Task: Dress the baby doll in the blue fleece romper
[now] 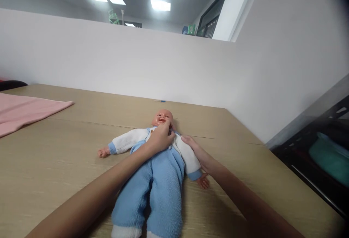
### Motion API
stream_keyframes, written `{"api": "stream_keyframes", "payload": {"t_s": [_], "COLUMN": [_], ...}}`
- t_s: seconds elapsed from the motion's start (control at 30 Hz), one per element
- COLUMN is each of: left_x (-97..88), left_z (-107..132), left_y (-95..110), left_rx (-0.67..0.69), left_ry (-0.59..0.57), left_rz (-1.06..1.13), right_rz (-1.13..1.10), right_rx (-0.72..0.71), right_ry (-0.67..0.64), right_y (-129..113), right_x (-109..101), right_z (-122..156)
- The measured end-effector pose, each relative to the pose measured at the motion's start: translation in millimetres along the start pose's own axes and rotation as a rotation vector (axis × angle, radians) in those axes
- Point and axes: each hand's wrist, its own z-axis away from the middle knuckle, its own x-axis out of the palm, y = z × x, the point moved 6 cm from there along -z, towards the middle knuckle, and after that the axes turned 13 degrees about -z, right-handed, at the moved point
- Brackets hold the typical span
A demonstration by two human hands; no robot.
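Note:
A baby doll [163, 116] lies on its back on the wooden table [68, 158], head away from me. It wears a blue fleece romper [156, 183] with white sleeves. My left hand [160, 138] rests on the doll's chest just under the chin, fingers pinched together on the garment's collar. My right hand [195, 149] lies on the doll's white sleeve at its shoulder, fingers stretched along the fabric toward the collar. The fingertips of both hands are partly hidden by the clothing.
A pink cloth [24, 111] lies at the table's left. A white partition wall [122, 63] runs along the far edge. At the right, beyond the table edge, stands a dark crate [321, 147] holding something teal.

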Motion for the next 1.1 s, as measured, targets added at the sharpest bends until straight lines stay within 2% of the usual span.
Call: {"api": "stream_keyframes", "payload": {"t_s": [0.07,0.13,0.27,0.4,0.47,0.53,0.6,0.67,0.7,0.77,0.83,0.9,0.97,1.03,1.1], "left_x": [-0.4,-2.2,-7.1,-9.0,-10.2,-13.5,-20.4,-31.3,-37.8,-51.1,-62.3,-68.3,-67.6,-63.5,-60.8], "left_z": [0.2,0.7,3.1,5.0,6.0,8.7,14.9,26.0,33.6,52.4,73.5,93.6,108.5,116.3,118.2], "left_y": [1.2,2.0,2.0,0.8,1.4,3.7,5.8,5.3,3.2,-6.9,-26.1,-50.6,-71.7,-83.9,-88.6], "left_rx": [0.005,0.005,0.015,0.027,0.018,0.016,0.026,0.054,0.073,0.101,0.075,0.007,-0.039,-0.044,-0.039], "left_ry": [0.0,0.012,0.042,0.054,0.059,0.064,0.073,0.099,0.12,0.167,0.213,0.227,0.171,0.072,-0.004], "left_rz": [-0.022,-0.053,-0.131,-0.223,-0.265,-0.297,-0.327,-0.335,-0.32,-0.253,-0.182,-0.106,-0.049,-0.057,-0.104], "right_rz": [0.036,0.195,0.545,0.592,0.664,0.765,0.829,0.793,0.727,0.548,0.39,0.265,0.146,0.045,-0.044], "right_rx": [0.08,0.087,-0.071,-0.169,-0.264,-0.405,-0.543,-0.598,-0.578,-0.449,-0.307,-0.192,-0.087,-0.014,0.005], "right_ry": [-0.036,-0.092,-0.155,-0.168,-0.099,0.043,0.163,0.146,0.082,-0.06,-0.139,-0.177,-0.236,-0.294,-0.291], "right_y": [0.2,-4.8,-21.3,-21.4,-22.1,-29.5,-41.2,-50.0,-51.5,-47.7,-39.0,-27.8,-16.0,-7.1,-2.4], "right_x": [-8.3,-19.7,-46.1,-66.2,-71.9,-72.0,-60.9,-37.9,-23.7,2.6,19.7,25.9,25.9,23.7,19.6], "right_z": [11.8,24.0,35.4,29.7,27.0,30.2,40.5,52.2,56.6,61.5,62.0,58.0,52.5,48.8,47.0]}}
